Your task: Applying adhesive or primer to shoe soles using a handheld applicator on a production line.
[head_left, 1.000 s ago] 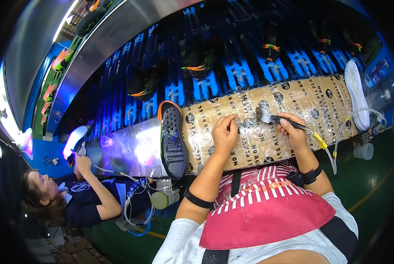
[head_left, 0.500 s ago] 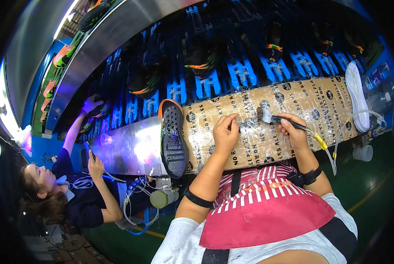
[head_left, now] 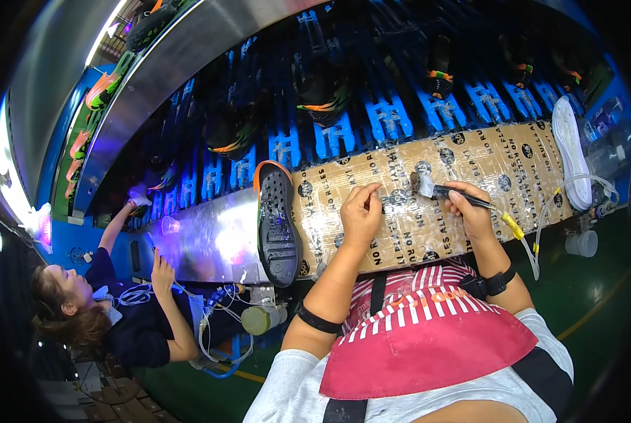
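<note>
My right hand (head_left: 470, 210) grips a brush (head_left: 456, 194) by its black handle. The brush's whitish, caked head points left and lies at or just above the printed brown cardboard (head_left: 435, 236). A yellow fitting and a clear tube run from the handle's end. My left hand (head_left: 362, 213) is over the cardboard to the left of the brush, its fingers curled in and nothing visible in them. Left of that hand, a black shoe sole (head_left: 277, 225) with an orange rim at its far end lies across the seam between the cardboard and the metal bench top.
A white sole (head_left: 572, 155) lies at the cardboard's right end. Beyond the bench, dark shoes (head_left: 322, 95) sit among a row of blue holders (head_left: 388, 120). A co-worker (head_left: 136, 310) works at the left. Clear tubing (head_left: 532, 247) hangs over the bench's right front edge.
The co-worker's far hand has moved down and slightly left near the holders, and their near hand has shifted a little right. My hands and the brush look unmoved.
</note>
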A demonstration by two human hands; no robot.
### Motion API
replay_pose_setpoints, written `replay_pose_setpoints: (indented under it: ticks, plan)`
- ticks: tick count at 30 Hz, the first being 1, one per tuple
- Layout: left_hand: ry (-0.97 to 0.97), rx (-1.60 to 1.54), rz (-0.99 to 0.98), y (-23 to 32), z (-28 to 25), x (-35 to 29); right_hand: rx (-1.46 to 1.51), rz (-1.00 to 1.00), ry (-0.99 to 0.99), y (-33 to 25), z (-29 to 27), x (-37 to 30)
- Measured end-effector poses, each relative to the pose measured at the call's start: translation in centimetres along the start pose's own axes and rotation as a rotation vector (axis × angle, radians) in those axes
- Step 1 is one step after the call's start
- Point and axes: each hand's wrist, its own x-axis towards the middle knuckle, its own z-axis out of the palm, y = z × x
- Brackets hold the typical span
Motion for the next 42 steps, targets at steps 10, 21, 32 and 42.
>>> replay_pose_setpoints:
  ticks: [10, 21, 32, 42]
  plan:
    - [-0.004, -0.001, 0.001, 0.1, 0.0, 0.0, -0.010, -0.003, -0.001, 0.0, 0.0, -0.1]
    - [0.002, -0.098, -0.004, 0.0, 0.0, 0.0, -0.003, -0.008, -0.008, 0.1, 0.1, -0.1]
    - [0.004, -0.173, -0.017, -0.7, 0.1, -0.1, -0.028, -0.036, -0.016, 0.1, 0.4, 0.0]
    - [-0.046, -0.154, 0.000, -0.9, 0.2, -0.1, -0.005, -0.045, 0.010, 0.4, 0.2, -0.2]
